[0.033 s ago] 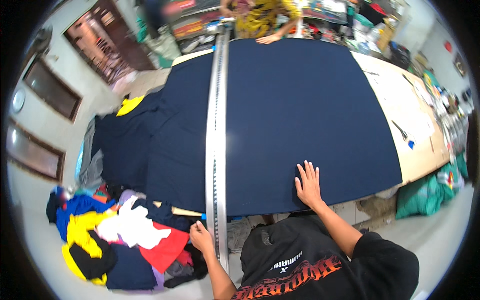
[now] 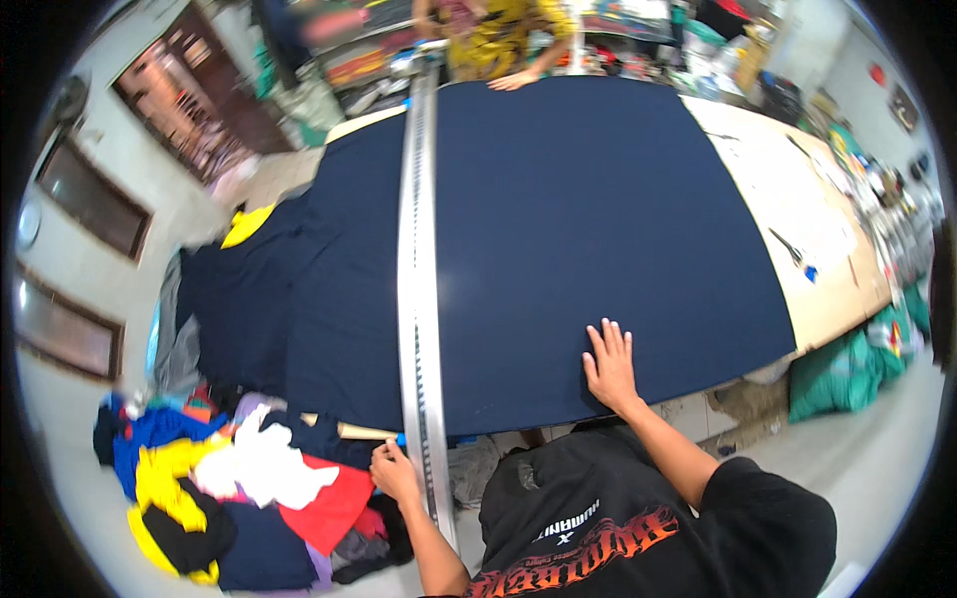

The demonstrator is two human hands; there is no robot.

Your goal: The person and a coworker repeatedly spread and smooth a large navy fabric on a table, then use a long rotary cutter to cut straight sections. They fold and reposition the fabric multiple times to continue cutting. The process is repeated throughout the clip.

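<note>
A large sheet of navy fabric (image 2: 598,219) lies spread over a long table (image 2: 827,289). A long metal rail (image 2: 417,259) runs across the fabric from the far edge to the near one. My left hand (image 2: 396,470) is curled against the rail's near end, by a small blue piece. My right hand (image 2: 610,364) rests flat on the fabric near the front edge, fingers spread, to the right of the rail. At the far end another person in a yellow patterned top has a hand (image 2: 513,80) on the fabric's edge.
More navy fabric (image 2: 249,299) hangs off the table's left side. A pile of coloured cloth scraps (image 2: 249,488) lies on the floor at lower left. Scissors (image 2: 793,249) sit on the bare tabletop at right. A green bundle (image 2: 847,369) stands under the right corner.
</note>
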